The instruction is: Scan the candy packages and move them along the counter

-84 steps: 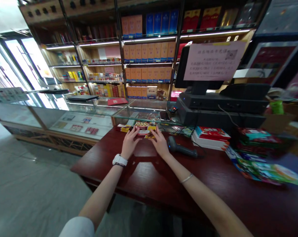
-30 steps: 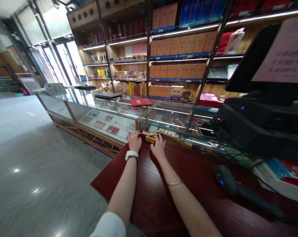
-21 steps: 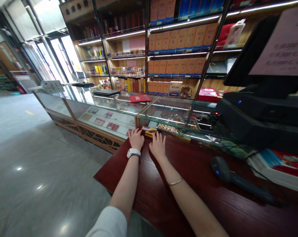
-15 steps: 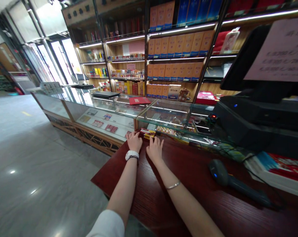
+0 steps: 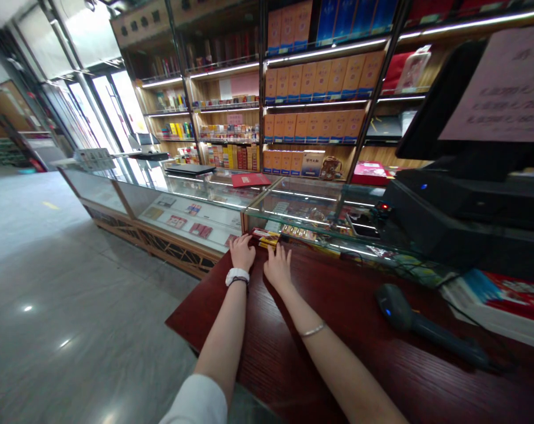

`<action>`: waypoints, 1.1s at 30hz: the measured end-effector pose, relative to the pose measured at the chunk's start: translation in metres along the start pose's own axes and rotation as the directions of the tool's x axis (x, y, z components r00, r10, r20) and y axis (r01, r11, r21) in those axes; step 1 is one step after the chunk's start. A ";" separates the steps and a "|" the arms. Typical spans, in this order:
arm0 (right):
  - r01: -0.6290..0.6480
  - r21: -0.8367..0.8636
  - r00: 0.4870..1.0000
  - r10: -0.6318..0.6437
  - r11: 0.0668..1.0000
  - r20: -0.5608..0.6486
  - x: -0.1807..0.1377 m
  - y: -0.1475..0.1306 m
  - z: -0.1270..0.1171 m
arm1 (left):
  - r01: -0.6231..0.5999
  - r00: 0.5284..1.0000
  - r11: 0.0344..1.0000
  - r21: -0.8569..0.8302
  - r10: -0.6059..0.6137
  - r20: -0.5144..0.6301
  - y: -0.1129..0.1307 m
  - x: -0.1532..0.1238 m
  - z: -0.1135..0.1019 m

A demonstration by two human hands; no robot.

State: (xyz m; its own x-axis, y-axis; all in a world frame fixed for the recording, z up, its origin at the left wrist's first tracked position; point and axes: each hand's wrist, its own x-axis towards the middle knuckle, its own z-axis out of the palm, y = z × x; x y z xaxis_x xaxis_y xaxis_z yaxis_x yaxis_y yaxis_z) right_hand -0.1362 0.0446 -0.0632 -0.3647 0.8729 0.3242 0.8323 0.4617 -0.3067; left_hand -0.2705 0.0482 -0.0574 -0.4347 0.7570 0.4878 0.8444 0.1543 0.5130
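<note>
At the far end of the dark red wooden counter [image 5: 333,306] lie a few small red and yellow packs [image 5: 266,237], close against the glass case. My left hand [image 5: 241,253] rests at their left side, fingers stretched forward and a white watch on its wrist. Just on the near side of the packs is my right hand [image 5: 278,268], with its fingers spread and a silver bangle on the forearm. Its fingertips reach close to the lowest pack; whether they touch it I cannot tell. Neither hand has anything visible in its grasp.
A barcode scanner [image 5: 397,309] lies on the counter at right, beside red and white boxes [image 5: 510,300] and a black monitor [image 5: 444,100]. Glass display cases [image 5: 196,203] run along the far side, with a red folder [image 5: 249,179] on top. Shelves of orange boxes [image 5: 322,79] stand behind.
The view has shifted very slightly. Both hands stay in nearly the same place by the red and yellow packs, with their fingers still extended.
</note>
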 end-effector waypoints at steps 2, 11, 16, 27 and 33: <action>-0.018 -0.007 0.998 0.019 1.000 0.052 0.000 -0.001 -0.004 | 0.020 0.999 0.999 0.033 -0.021 0.038 0.003 0.000 -0.003; -0.087 -0.001 0.988 0.086 0.996 0.129 0.007 0.006 -0.001 | 0.038 0.992 0.997 0.073 -0.047 0.119 0.005 0.000 -0.005; -0.094 0.003 0.991 0.093 0.996 0.100 0.010 0.010 0.006 | 0.033 0.990 0.996 0.087 -0.045 0.130 0.006 0.001 -0.005; -0.060 -0.045 0.995 0.063 0.997 0.083 -0.015 0.012 -0.003 | -0.027 0.988 0.963 0.269 -0.014 0.151 0.009 -0.014 -0.007; -0.047 -0.009 0.992 0.048 0.999 0.120 -0.034 0.016 -0.014 | -0.072 0.971 0.961 0.268 0.007 0.238 0.008 -0.031 -0.017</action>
State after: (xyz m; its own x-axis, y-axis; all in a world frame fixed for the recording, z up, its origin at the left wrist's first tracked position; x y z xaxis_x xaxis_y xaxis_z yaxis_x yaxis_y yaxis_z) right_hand -0.1049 0.0198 -0.0662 -0.3720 0.9065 0.1999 0.8524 0.4188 -0.3130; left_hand -0.2558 0.0153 -0.0562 -0.3421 0.8872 0.3095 0.9266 0.2638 0.2681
